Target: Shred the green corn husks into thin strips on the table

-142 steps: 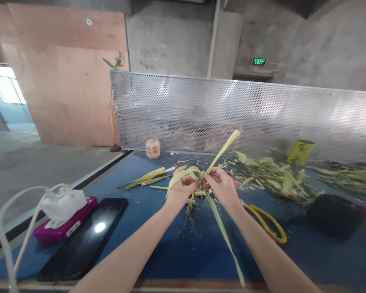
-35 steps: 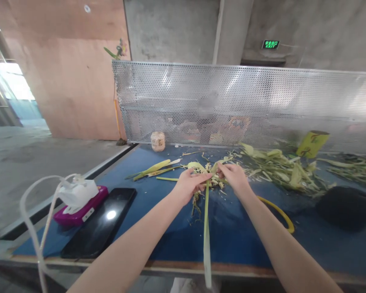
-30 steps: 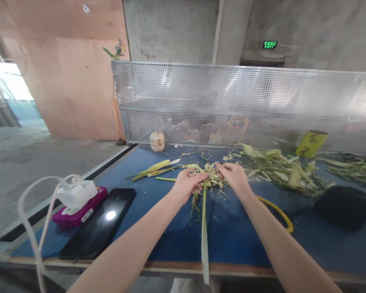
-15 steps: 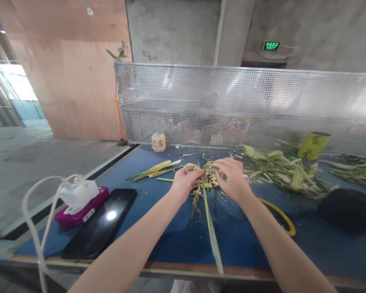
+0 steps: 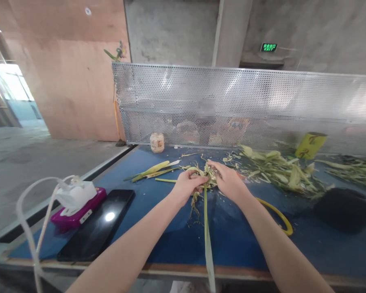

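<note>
Both my hands meet over a small knot of woven pale green leaf strips point(image 5: 208, 174) above the blue table point(image 5: 177, 240). My left hand point(image 5: 186, 187) pinches the knot from the left, fingers curled on the strips. My right hand point(image 5: 228, 181) grips it from the right, fingers bent over the top. One long leaf strip point(image 5: 206, 236) hangs from the knot toward me and past the table's front edge. A frayed, dry tail point(image 5: 195, 205) dangles under my left hand.
Yellow-handled scissors point(image 5: 277, 217) lie right of my right arm. A leaf pile point(image 5: 277, 169) and yellow cup point(image 5: 310, 145) sit at the back right, a black object point(image 5: 343, 209) at the right. A phone point(image 5: 97, 224), a magenta box with a white charger point(image 5: 76, 199), loose stalks point(image 5: 152, 169) and a jar point(image 5: 157, 142) lie left. A perforated metal screen point(image 5: 247, 106) closes the back.
The upright leaf end seen earlier has been folded down into the knot. The long hanging strip has swung back to hang straight toward me. Both hands stay on the knot.
</note>
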The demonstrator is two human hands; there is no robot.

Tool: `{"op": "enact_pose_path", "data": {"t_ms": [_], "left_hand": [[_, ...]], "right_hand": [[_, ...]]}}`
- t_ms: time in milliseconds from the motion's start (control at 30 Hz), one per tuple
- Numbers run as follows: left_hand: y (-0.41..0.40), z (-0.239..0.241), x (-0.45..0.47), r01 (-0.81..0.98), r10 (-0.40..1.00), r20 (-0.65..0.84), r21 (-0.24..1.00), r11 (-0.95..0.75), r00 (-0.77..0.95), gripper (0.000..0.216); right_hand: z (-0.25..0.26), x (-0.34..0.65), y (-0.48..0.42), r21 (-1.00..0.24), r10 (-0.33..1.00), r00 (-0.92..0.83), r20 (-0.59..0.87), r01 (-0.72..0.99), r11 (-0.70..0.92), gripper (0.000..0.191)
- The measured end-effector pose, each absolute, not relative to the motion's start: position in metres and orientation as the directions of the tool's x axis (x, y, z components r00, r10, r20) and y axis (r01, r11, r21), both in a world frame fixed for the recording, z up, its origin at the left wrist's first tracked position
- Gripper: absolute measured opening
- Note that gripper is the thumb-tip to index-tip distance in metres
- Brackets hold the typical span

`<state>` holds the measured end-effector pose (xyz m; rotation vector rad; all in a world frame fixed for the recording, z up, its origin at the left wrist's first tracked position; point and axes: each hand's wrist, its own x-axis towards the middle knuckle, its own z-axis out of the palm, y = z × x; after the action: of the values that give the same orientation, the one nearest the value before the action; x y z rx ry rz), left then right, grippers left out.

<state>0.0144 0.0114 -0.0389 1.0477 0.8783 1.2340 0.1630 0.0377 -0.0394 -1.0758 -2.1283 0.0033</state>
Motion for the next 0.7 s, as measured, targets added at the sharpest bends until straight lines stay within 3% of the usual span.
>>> {"op": "enact_pose_path", "data": {"t_ms": [200, 467, 700], "left_hand": [[0.012, -0.042, 0.016, -0.295, 0.982, 0.012, 0.954, 0.044, 0.187, 0.032], [0.013, -0.044, 0.014, -0.183, 0.976, 0.061, 0.983, -0.022, 0.211, 0.030], [0.011, -0.041, 0.014, -0.053, 0.968, 0.101, 0.994, -0.091, 0.231, 0.037]], "right_hand": [[-0.043, 0.165, 0.045, -0.263, 0.648, -0.495, 0.579, 0.638, 0.723, 0.053], [-0.041, 0.170, 0.051, -0.423, 0.764, -0.360, 0.535, 0.669, 0.611, 0.032], [-0.046, 0.174, 0.057, -0.368, 0.723, -0.211, 0.658, 0.748, 0.552, 0.029]]}}
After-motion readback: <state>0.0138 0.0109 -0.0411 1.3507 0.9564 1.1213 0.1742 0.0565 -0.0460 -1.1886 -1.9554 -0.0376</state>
